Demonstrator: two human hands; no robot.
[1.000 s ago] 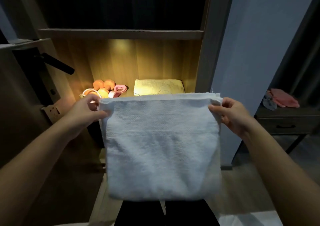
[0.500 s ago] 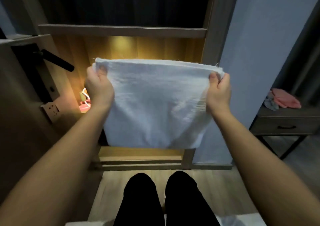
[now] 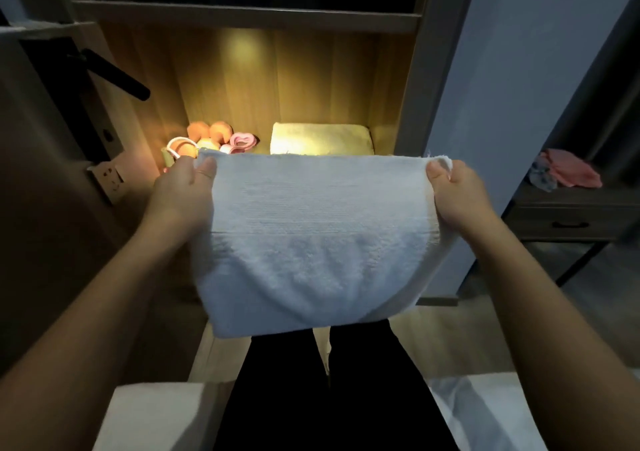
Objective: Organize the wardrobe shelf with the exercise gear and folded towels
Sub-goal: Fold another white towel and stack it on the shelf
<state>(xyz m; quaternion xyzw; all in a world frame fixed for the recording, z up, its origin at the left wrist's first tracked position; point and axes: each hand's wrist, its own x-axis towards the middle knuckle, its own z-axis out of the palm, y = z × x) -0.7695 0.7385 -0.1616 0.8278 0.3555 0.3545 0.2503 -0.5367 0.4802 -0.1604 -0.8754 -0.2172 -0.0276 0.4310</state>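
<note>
A white towel (image 3: 308,239) hangs doubled over in front of me, its top edge stretched level between both hands. My left hand (image 3: 181,191) pinches the top left corner and my right hand (image 3: 457,194) pinches the top right corner. Behind the towel is the lit wardrobe shelf (image 3: 384,139). On it lies a folded yellow towel (image 3: 320,139) at the right, and orange and pink exercise gear (image 3: 211,137) is piled at the left. The towel's upper edge hides the front of the shelf.
An open door with a black handle (image 3: 114,76) stands at the left. A dark side table (image 3: 571,215) with pink cloth (image 3: 568,173) is at the right. My dark-trousered legs (image 3: 329,381) and white bedding (image 3: 152,416) lie below.
Half a second ago the towel was raised in front of the shelf, hiding it. Both hands have since brought it down and toward me, so the shelf contents show again.
</note>
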